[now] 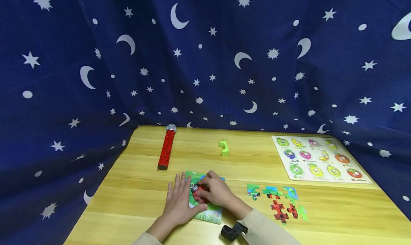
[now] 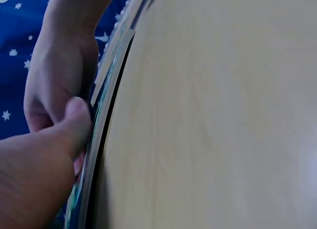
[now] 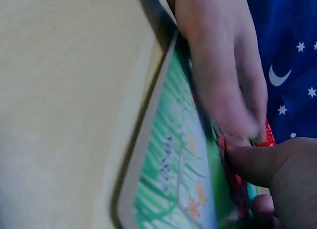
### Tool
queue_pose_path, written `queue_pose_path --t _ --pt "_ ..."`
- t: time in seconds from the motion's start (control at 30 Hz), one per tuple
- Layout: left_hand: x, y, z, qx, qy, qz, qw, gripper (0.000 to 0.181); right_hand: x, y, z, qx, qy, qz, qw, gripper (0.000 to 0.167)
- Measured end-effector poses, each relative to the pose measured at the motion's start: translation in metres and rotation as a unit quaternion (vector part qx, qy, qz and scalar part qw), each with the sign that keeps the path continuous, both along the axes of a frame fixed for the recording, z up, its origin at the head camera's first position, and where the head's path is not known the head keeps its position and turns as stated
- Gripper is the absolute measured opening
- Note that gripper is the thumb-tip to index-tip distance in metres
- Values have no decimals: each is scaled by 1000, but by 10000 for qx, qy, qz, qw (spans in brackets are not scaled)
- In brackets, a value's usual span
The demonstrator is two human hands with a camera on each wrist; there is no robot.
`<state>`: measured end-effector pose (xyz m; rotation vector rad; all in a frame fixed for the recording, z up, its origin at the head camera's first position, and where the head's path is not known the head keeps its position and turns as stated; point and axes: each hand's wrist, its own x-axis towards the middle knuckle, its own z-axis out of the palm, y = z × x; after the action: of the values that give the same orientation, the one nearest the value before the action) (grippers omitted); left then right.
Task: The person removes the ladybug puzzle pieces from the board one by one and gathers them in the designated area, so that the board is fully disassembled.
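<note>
A ladybug jigsaw board [image 1: 208, 216] with green grass along its near edge lies on the table. My left hand [image 1: 180, 202] rests along its left side with straight fingers, thumb stretched over the near part. Over the middle of the board, my right hand [image 1: 218, 191] has thumb and forefinger bent about a red ladybug puzzle piece [image 1: 199, 194]; its outline is partly hidden by the fingers. In the right wrist view the right thumb [image 3: 262, 162] touches this red part, close to the left hand. Seen from the left wrist, the left thumb [image 2: 64, 135] lies at the board's edge.
Several loose puzzle pieces [image 1: 279, 212] lie right of the board. A fruit puzzle board [image 1: 308, 166] is at the back right. A red glitter microphone [image 1: 166, 148] and a green notched block [image 1: 225, 150] lie behind. A starry blue cloth [image 1: 205, 59] hangs behind the table.
</note>
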<state>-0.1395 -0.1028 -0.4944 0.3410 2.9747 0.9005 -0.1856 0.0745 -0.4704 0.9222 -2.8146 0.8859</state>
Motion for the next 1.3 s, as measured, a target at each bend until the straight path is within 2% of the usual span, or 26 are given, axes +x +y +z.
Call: queue_pose_path --t 0.1,0.23,0.37,0.53,0.77,0.97,1.17,1.3 --pt "3 -11 1 137 -114 -159 9997 101 -1 0 -3 -124 198 35 9997 28" --pt "5 -27 3 425 25 -490 9979 78 -4 4 -7 -261 334 148 9990 22" --pt "5 -36 5 472 157 -657 9966 66 -7 10 -8 -428 161 294 9985 17" --pt "4 -41 5 373 137 -551 9977 66 -8 16 -9 -630 -88 507 9967 12" --pt "-1 -49 5 434 219 -442 9978 64 -10 18 -12 -756 -9 726 9945 8" --pt "-3 -49 4 235 130 -464 9986 72 -11 22 -12 -783 59 906 9928 5" --pt "-5 -48 2 305 171 -436 9984 74 -8 20 -9 -619 50 823 9947 8" --pt "-8 -45 -1 287 163 -437 9985 74 -5 20 -8 -514 -6 606 9968 7"
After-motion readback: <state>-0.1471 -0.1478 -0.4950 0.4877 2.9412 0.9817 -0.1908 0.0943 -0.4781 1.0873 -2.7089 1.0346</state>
